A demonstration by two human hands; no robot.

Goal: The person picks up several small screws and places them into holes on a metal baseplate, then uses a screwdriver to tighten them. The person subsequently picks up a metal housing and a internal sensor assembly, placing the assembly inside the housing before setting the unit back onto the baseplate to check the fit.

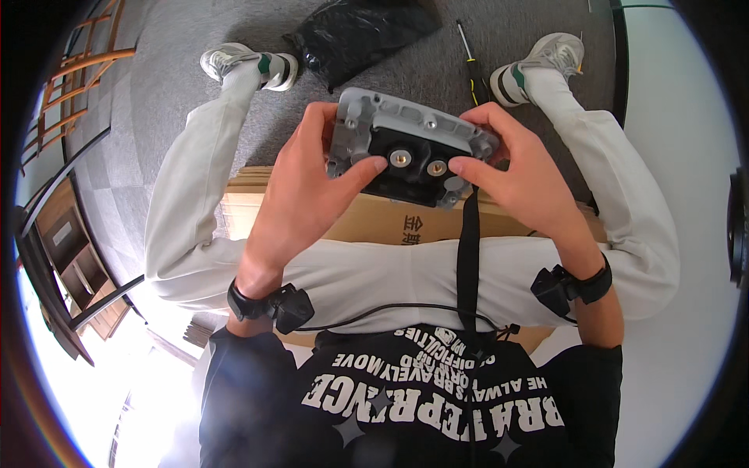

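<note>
Both of my hands hold a grey metal housing (406, 115) up in front of my lap. Set into it is a black insert (420, 165) with two round, brass-coloured threaded bosses. My left hand (308, 179) grips the left end, its thumb lying on the black insert next to the left boss. At the opposite end, my right hand (524, 164) has its thumb beside the right boss. The housing hides most of the fingers behind it. Just beyond my right hand, a screwdriver (473, 74) with a black and yellow handle lies on the floor.
Flat cardboard (343, 222) lies beneath the housing, between my legs. A black plastic bag (363, 39) rests on the grey carpet (175, 117) ahead. From my chest hangs a black strap (468, 257). Wooden chair parts (90, 58) stand at the far left; a pale wall (671, 117) rises on the right.
</note>
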